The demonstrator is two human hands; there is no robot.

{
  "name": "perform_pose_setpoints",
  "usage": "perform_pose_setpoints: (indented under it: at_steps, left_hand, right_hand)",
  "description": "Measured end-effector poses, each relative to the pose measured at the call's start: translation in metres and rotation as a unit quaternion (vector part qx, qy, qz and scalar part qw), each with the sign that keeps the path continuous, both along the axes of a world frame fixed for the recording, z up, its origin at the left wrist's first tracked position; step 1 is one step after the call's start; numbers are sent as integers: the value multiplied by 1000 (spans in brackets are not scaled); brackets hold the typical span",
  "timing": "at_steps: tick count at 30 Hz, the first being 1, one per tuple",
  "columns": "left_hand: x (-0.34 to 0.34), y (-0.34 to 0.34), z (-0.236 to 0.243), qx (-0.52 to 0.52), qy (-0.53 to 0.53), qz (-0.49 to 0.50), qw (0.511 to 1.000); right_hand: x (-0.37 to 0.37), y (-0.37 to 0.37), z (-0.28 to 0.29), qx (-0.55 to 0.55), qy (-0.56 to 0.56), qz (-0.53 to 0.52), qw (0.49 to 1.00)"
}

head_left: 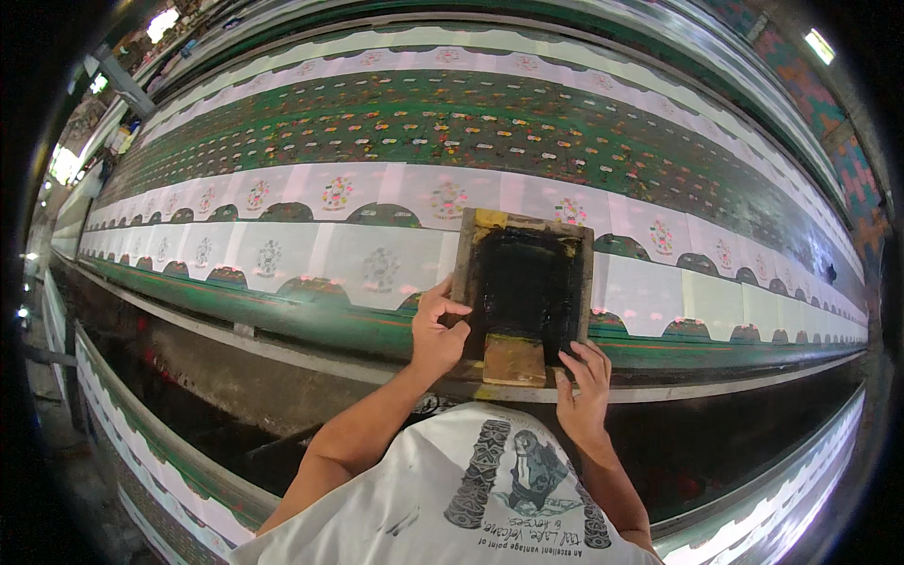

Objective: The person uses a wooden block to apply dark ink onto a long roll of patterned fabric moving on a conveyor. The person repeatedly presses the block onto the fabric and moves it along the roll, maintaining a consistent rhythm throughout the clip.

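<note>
A wooden screen-printing frame (pixel 464 252), dark with black ink inside, is over the near row of white cloth pieces. A wooden squeegee (pixel 514 362) rests within its near end. At the frame's left side, my left hand (pixel 439 331) is closed on the edge, its thumb and a finger pointing inward. My right hand (pixel 586 388) grips the lower right corner with bent fingers. The cloth under the frame is hidden. Just left of it lies a white cloth piece (pixel 353 254) with a grey-black round design; pieces in the row behind carry coloured designs (pixel 336 193).
A long green printing table (pixel 282 315) stretches across, its near edge a pale rail (pixel 311 363). Farther back, a dark green strip (pixel 414 122) is covered with small coloured marks. More cloth-covered tables stand behind me at lower left (pixel 179 490) and lower right (pixel 772 504).
</note>
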State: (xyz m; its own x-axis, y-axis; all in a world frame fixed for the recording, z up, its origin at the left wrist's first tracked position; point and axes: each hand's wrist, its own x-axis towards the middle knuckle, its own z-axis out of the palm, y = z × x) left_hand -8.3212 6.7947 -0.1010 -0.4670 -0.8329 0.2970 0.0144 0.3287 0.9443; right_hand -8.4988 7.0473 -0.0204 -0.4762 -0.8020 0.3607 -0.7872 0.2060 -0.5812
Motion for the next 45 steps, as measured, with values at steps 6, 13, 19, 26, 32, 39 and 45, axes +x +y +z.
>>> perform_pose_setpoints:
  at_steps: [6,13,19,26,32,39,45]
  left_hand:
    - [-5,0,1,52,-6,1,999]
    - [-5,-3,-13,89,10,-11,996]
    - [-5,-2,-27,131,34,-11,991]
    - [-6,-6,-16,167,52,-14,984]
    - [-1,-25,-2,239,25,-65,969]
    - [-1,-31,12,240,-24,-70,968]
    - [4,-29,15,182,-47,-68,980]
  right_hand:
    - [9,-27,17,54,42,175,982]
    - [6,-56,42,155,109,231,954]
    - [-39,-98,72,237,22,254,937]
    - [-94,-172,49,178,42,194,964]
    - [-107,-204,37,131,35,143,980]
    - [-69,-169,36,178,103,173,963]
    - [-8,-111,37,165,112,157,967]
